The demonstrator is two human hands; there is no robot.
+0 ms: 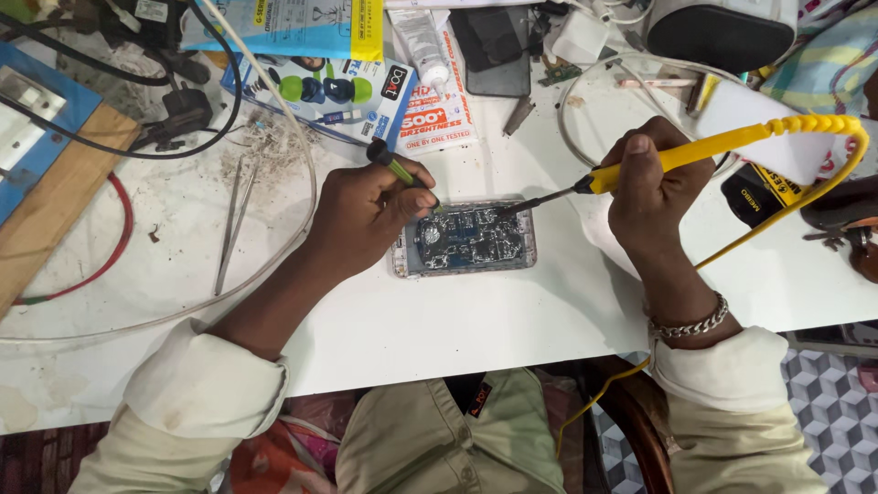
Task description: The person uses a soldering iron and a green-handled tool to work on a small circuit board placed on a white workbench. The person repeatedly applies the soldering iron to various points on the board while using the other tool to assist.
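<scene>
An opened phone (466, 242) lies flat on the white table (457, 320), its circuit board exposed. My right hand (654, 187) grips a yellow-handled soldering iron (695, 151), whose dark tip reaches left and touches the board's upper right. My left hand (366, 215) rests at the phone's left end and holds a thin green-and-black tool (395, 167), its point down at the board's upper left corner. A yellow cord (828, 183) loops from the iron's rear round to the right.
Metal tweezers (233, 224) lie left of my left hand. Boxes and packets (347, 91) crowd the back, with black cables (137, 137) and a wooden board (55, 197) at far left. A yellow-black meter (759, 197) sits at right. White wires (585, 101) coil behind the phone.
</scene>
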